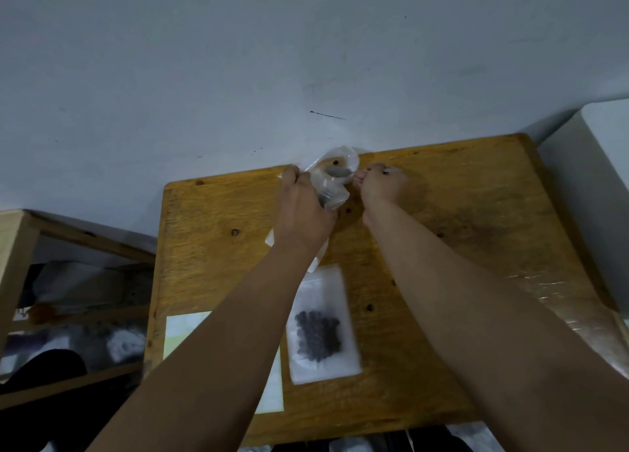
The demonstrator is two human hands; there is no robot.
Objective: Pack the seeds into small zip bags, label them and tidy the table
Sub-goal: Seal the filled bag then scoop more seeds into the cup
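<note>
Wooden table (442, 247) against pale wall (238, 60)

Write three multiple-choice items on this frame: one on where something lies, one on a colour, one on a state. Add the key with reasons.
1. Where is the filled zip bag?
A. flat on the wooden table, between the forearms
B. on the side shelf
C. in the right hand

2. What colour are the seeds inside it?
A. yellow
B. dark
C. white

3. What are the hands doing?
A. resting flat
B. both holding a clear plastic bag
C. writing a label

Key: 1 A, it lies flat on the wood. 2 B, a dark cluster shows through. 3 B, the left hand and right hand grip the plastic at the far edge.
</note>
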